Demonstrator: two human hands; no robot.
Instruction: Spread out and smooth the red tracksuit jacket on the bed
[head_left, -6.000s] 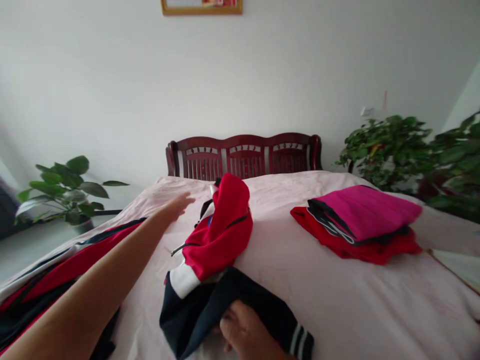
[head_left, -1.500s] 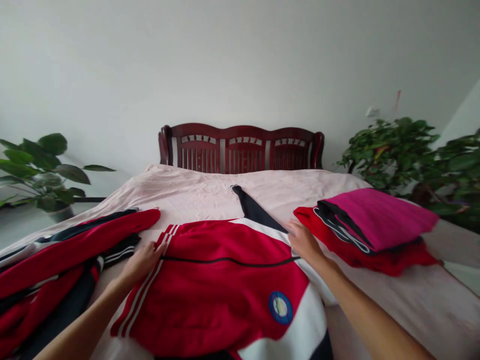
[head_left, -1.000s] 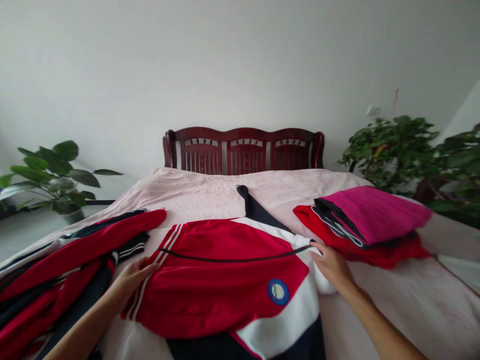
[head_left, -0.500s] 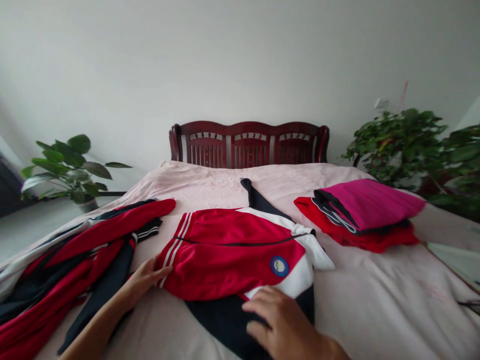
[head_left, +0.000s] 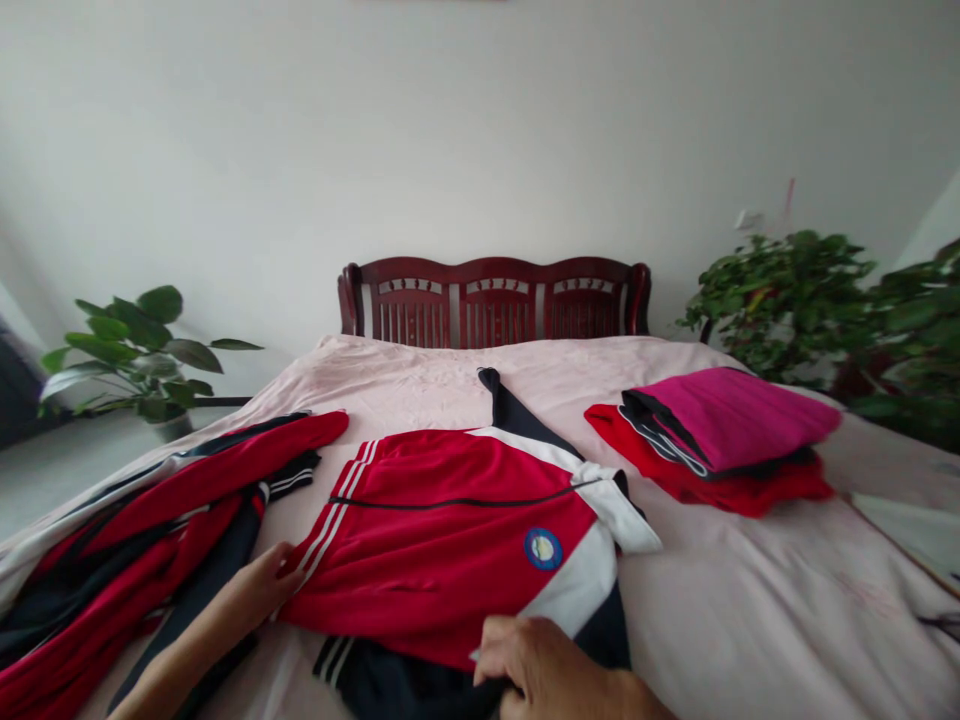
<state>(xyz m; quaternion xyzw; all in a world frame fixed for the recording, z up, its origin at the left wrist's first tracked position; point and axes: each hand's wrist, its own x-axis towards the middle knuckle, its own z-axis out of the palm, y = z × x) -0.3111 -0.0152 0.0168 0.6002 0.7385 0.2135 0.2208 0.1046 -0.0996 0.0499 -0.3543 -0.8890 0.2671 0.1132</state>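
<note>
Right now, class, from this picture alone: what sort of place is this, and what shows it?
Probably a home bedroom: a bed with a pale pink cover, a dark wooden headboard, and a red track jacket laid out beside folded clothes.

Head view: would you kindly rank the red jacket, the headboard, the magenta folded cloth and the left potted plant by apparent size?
Red jacket, largest; wooden headboard; then magenta folded cloth and potted plant look alike, unranked.
</note>
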